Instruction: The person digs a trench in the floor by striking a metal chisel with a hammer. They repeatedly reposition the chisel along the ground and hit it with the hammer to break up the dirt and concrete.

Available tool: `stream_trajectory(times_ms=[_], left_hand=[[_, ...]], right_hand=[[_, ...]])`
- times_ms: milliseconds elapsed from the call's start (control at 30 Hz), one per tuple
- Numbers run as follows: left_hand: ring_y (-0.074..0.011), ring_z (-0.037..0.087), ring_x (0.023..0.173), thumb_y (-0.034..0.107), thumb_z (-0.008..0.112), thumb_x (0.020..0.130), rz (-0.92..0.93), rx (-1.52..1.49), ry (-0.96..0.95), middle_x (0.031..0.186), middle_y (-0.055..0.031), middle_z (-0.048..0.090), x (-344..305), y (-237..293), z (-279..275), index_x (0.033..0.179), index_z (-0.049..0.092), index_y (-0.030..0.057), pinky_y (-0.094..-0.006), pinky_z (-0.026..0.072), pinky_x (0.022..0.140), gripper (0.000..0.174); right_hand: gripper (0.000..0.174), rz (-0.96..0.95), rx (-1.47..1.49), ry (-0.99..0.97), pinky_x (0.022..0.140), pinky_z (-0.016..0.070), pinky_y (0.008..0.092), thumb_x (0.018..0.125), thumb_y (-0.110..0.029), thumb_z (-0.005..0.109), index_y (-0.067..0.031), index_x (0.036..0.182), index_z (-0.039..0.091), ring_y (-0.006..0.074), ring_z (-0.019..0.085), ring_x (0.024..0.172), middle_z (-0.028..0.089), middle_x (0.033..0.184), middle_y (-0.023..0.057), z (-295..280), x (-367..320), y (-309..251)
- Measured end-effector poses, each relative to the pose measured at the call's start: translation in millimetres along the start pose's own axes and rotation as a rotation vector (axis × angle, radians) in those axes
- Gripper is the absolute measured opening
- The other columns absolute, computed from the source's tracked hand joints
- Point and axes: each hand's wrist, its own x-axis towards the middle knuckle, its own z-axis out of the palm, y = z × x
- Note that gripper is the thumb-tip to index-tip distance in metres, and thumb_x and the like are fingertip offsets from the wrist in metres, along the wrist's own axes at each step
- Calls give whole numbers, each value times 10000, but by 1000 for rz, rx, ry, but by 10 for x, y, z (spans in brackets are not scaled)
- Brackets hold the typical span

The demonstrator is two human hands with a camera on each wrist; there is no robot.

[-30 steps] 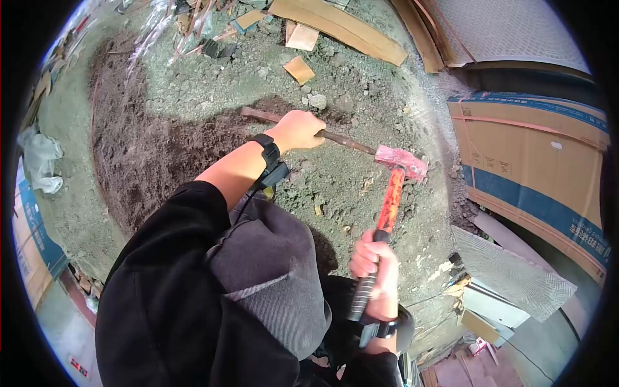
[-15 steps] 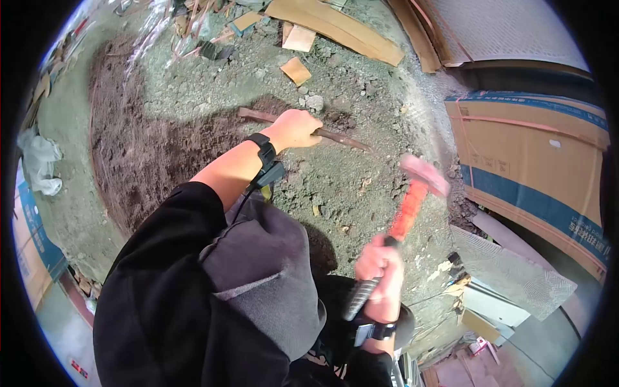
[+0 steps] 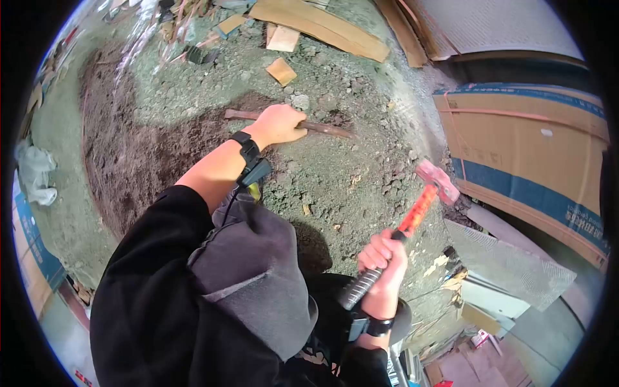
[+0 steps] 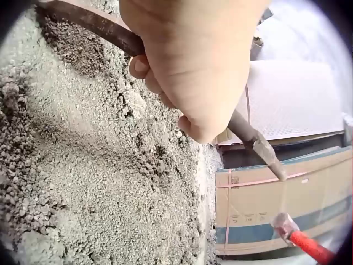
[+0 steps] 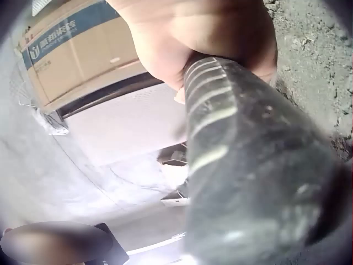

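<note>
My left hand (image 3: pixel 282 124) grips the middle of a rusty metal bar (image 3: pixel 329 129), a chisel by its flattened end, which lies over the dark soil (image 3: pixel 155 151). Seen from the left wrist, the fingers of the left hand (image 4: pixel 190 66) wrap round the bar (image 4: pixel 99 25). My right hand (image 3: pixel 385 261) holds the black grip of a hammer (image 3: pixel 416 213) with a red handle and a pinkish-red head. The head stands to the right of the bar's end, apart from it. In the right wrist view the black grip (image 5: pixel 242 143) fills the foreground below the right hand (image 5: pixel 204 33).
A large cardboard box (image 3: pixel 516 135) with a blue band stands at the right, a textured panel (image 3: pixel 509 261) below it. Cardboard strips (image 3: pixel 319 27) and a small scrap (image 3: pixel 281 71) lie at the top. A plastic bag (image 3: pixel 35 171) is at the left edge.
The hammer has swung away from the bar's end, out to the right and slightly down. The left hand still grips the bar; the whole head view has shifted a little.
</note>
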Motion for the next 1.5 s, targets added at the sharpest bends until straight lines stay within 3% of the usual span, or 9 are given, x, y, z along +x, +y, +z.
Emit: stream_trajectory(times_ms=[200,333,500,700,933,1100,1233,1367,1500], left_hand=[[-355,592,637,304,618,704,-33,41,8,627,-175,581,49,-19,-77,721,590,47,-443,476,598,259],[-355,593,640,287,622,699,-81,34,42,642,-179,589,48,36,-166,730,607,41,-435,479,597,249],[-351,592,615,272,628,688,-34,65,14,639,-163,589,-80,43,-155,724,615,56,-427,478,570,219],[-334,606,607,257,625,657,131,113,-336,631,-157,598,-406,212,95,700,619,76,-431,491,583,187],[-297,625,627,258,614,646,268,374,-757,636,-122,614,-918,212,177,698,644,104,-399,499,581,166],[-310,620,625,270,586,674,170,348,-712,638,-128,612,-932,379,-93,718,626,92,-404,494,576,187],[-334,607,614,260,601,704,-23,357,-406,627,-151,594,-832,201,-339,727,599,57,-429,493,577,204],[-320,609,633,167,614,675,-6,421,-244,647,-151,593,-789,-36,-665,725,584,58,-428,486,592,123],[-288,582,639,72,632,544,205,28,-219,623,-80,562,-746,-58,-829,682,560,84,-381,456,602,156]], right_hand=[[124,279,-133,-214,397,333,258,775,-39,530,-64,843,429,106,381,423,393,579,8,42,58,310],[133,243,-204,-83,413,346,253,782,-37,523,-47,867,422,102,389,448,390,599,6,-66,81,214],[163,581,408,78,424,371,224,814,-83,510,-106,686,412,53,393,449,399,558,-59,-506,479,120],[196,554,688,125,520,459,201,782,-101,544,-110,611,448,63,519,509,504,563,-41,-941,684,335],[133,297,-18,238,466,438,259,781,-150,559,-82,716,465,118,490,496,492,593,5,-873,598,391],[119,232,-233,266,472,441,273,780,-139,562,-44,751,496,142,502,501,518,630,33,-816,562,425],[135,133,-331,277,478,445,283,773,-144,573,-24,776,510,156,516,506,527,629,52,-695,561,478],[148,109,-405,253,469,443,284,770,-150,576,-18,784,509,157,513,497,527,632,54,-737,596,508],[154,81,-378,238,467,449,286,765,-139,574,-8,798,501,161,516,506,509,630,55,-690,617,579]])
